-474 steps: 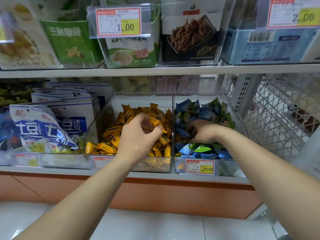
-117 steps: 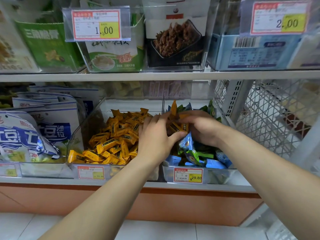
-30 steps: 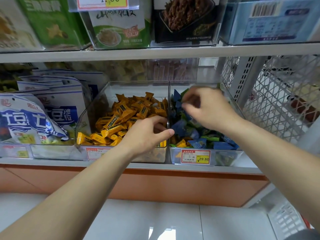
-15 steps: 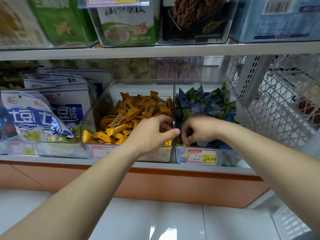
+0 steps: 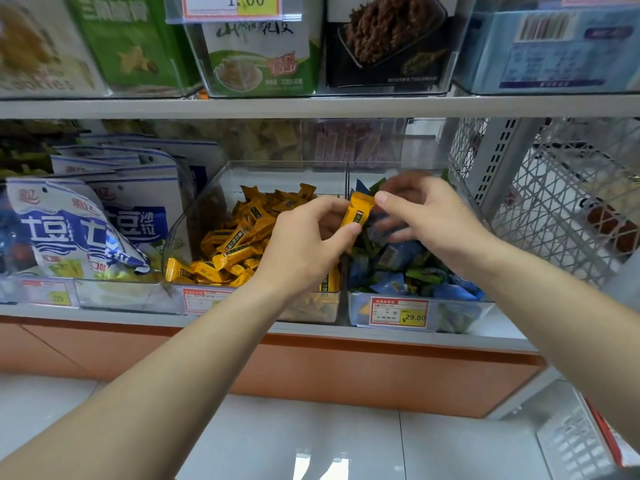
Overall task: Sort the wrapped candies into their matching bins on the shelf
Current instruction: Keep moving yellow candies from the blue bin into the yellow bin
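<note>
Two clear bins stand side by side on the lower shelf. The left bin point(image 5: 188, 233) holds a heap of yellow candies point(image 5: 239, 244). The right bin point(image 5: 460, 315) holds blue and green candies point(image 5: 398, 268). Above the divider between them, one yellow candy point(image 5: 358, 211) is upright and pinched from both sides. My left hand point(image 5: 304, 244) grips its lower end with thumb and fingers. My right hand point(image 5: 433, 220) holds its top end with its fingertips. Another yellow wrapper point(image 5: 363, 309) shows through the right bin's front wall.
Blue-and-white snack bags point(image 5: 79, 230) fill the bins to the left. The upper shelf point(image 5: 311, 107) with boxed snacks hangs close above the bins. A white wire mesh rack point(image 5: 561, 202) stands at the right. A price label point(image 5: 398, 311) sits on the right bin's front.
My right hand has come up out of the blue and green candies with a yellow candy. My left hand has risen to meet it over the divider and now grips its lower end.
</note>
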A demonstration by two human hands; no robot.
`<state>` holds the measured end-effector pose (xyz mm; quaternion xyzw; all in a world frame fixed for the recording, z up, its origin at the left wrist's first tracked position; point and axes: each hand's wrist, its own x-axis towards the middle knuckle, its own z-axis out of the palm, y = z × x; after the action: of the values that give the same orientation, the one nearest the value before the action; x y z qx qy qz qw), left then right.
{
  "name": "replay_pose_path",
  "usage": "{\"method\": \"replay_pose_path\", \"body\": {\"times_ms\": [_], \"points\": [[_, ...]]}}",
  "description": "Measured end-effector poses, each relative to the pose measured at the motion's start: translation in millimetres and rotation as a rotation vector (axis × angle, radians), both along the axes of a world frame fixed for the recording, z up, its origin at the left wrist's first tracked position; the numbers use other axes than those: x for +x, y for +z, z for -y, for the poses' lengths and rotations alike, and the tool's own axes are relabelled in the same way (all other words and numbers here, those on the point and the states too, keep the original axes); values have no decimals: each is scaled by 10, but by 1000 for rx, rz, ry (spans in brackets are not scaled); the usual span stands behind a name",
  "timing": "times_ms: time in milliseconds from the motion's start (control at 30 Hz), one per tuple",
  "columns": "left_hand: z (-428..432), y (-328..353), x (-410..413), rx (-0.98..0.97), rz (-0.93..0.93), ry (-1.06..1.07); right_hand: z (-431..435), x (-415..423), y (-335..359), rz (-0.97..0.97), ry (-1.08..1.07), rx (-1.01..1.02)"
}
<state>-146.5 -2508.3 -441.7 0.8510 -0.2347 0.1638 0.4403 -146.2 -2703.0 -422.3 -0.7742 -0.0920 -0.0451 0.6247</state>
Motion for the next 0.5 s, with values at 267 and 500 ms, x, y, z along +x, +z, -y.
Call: {"method": "replay_pose_path", "body": {"times_ms": [267,500], "points": [[-294,-116,78,101,-31,144,25,-164,-376,-58,498,-1181],[-256,-180,-1,148,-109,44,-14,-125,-369,-132,503,-1268]]}}
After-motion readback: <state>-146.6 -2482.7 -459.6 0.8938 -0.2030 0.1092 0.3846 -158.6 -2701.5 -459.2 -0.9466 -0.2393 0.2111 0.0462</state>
